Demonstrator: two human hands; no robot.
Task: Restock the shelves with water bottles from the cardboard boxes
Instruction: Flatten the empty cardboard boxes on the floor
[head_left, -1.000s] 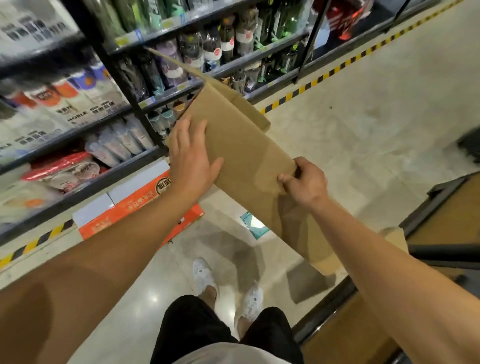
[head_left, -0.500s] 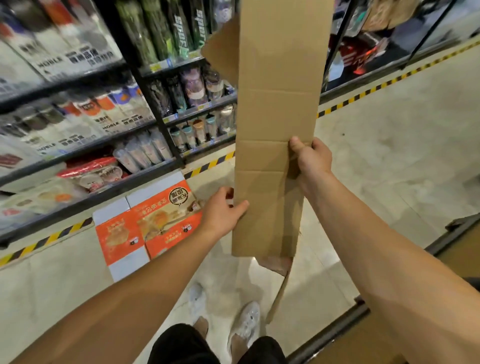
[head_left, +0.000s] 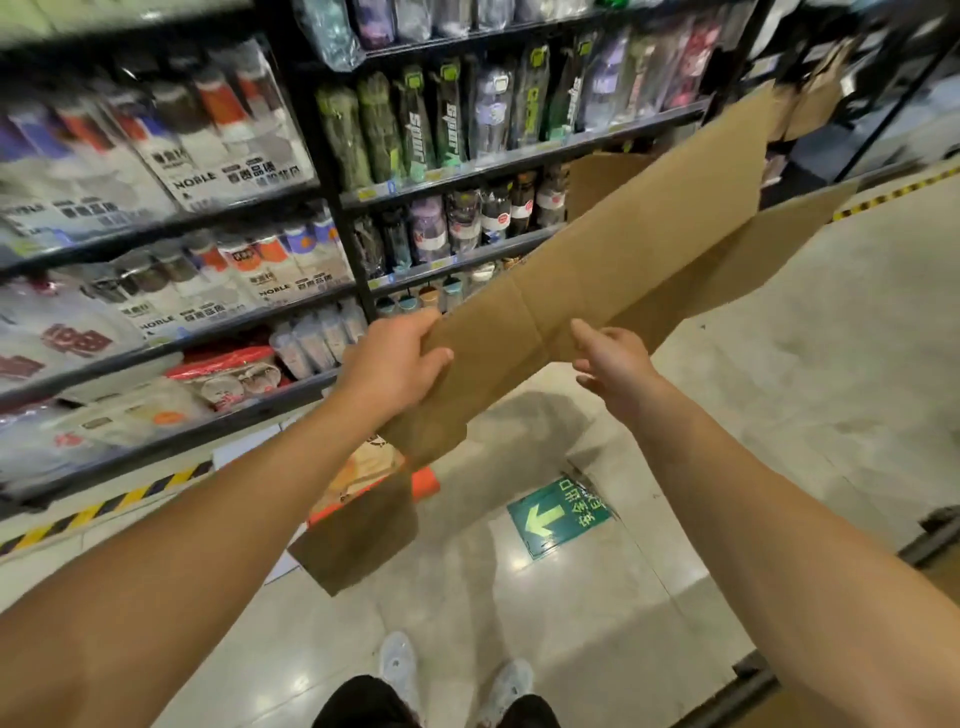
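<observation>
A flattened brown cardboard box (head_left: 597, 280) stretches from lower left up to the upper right, held at chest height in front of the shelves. My left hand (head_left: 397, 364) grips its lower part, thumb on top. My right hand (head_left: 615, 364) hovers just under the box's near edge, fingers spread, holding nothing. Packaged water bottles (head_left: 441, 119) stand in rows on the black shelf unit (head_left: 514, 161) behind the box. Smaller bottles (head_left: 467, 218) fill the shelf below.
An orange and white carton (head_left: 363, 467) lies on the floor by the shelf base, partly hidden by a box flap. A green arrow sign (head_left: 558, 517) is stuck on the floor. A cart edge (head_left: 748, 680) shows at lower right. My feet (head_left: 452, 675) stand below.
The flattened box has swung from upright to slanting toward the upper right. My right hand has let go of its edge; my left hand has moved up and grips it.
</observation>
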